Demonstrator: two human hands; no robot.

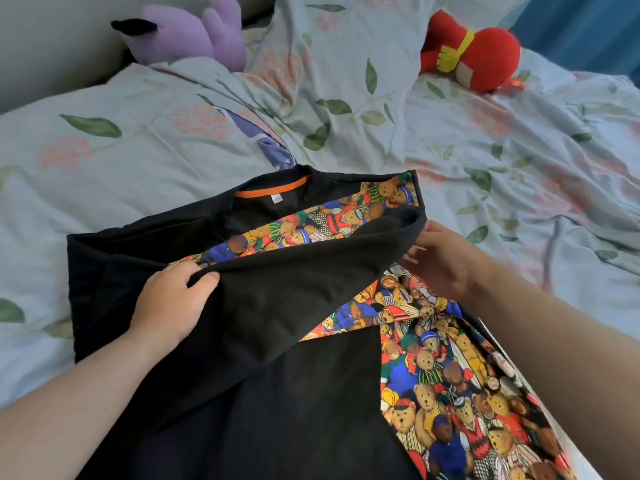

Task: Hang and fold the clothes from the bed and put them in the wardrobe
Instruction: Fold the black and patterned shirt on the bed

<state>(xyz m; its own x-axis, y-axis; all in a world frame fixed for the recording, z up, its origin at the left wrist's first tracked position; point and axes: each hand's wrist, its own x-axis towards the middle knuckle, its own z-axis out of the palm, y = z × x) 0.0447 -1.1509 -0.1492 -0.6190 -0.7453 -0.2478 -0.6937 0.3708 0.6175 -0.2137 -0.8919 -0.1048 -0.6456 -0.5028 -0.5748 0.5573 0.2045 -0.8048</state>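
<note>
Floral bed (485, 161), black shirt (277, 306) fold pinched between both hands' fingers (204, 277)

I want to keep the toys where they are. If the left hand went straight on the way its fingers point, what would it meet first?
Likely the shirt's teddy-bear print panel just past the black fold that the left hand grips, not a toy; depth is unclear.

From my feed, the black fabric shirt (263, 306) has a thin orange neck band (273, 188) and panels crammed with a multicolour teddy-bear print (450, 393): tan bears in red, blue, yellow and green outfits. The pale mint bedsheet (502, 150) carries green leaves and faded pink flowers. Up top there's 1 fuzzy lilac plush toy (207, 29) with a black tip, plus 1 bright red plush toy (485, 53) tied in yellow.
</note>
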